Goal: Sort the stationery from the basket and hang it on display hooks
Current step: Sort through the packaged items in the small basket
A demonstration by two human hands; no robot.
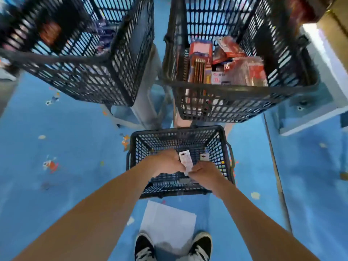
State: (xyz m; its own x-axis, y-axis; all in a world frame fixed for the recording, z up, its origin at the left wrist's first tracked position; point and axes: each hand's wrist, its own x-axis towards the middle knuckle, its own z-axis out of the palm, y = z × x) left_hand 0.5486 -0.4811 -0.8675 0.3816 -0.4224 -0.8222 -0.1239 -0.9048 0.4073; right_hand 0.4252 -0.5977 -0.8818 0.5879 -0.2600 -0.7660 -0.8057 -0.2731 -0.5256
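Lower centre of the frame: a small black basket (169,142) is seen standing on the blue floor (75,147). A narrow white packet (186,160) is held over its opening by both hands. The left hand (165,162) is placed at the packet's left edge with the fingers (178,165) curled against it. The right hand (204,172) is placed at the packet's lower end, which is pinched by its fingers (194,169). The print on the packet is too blurred to be read. A second small white packet (204,157) is noted inside the basket, just right of the first.

Upper right: a large black basket (244,87) is noted, filled with red and orange stationery packs (199,61).

Upper left: another large black basket (75,59) is recorded; its contents are blurred.

Bottom centre: a white sheet of paper (167,223) is seen on the floor, partly between two black shoes (144,245).
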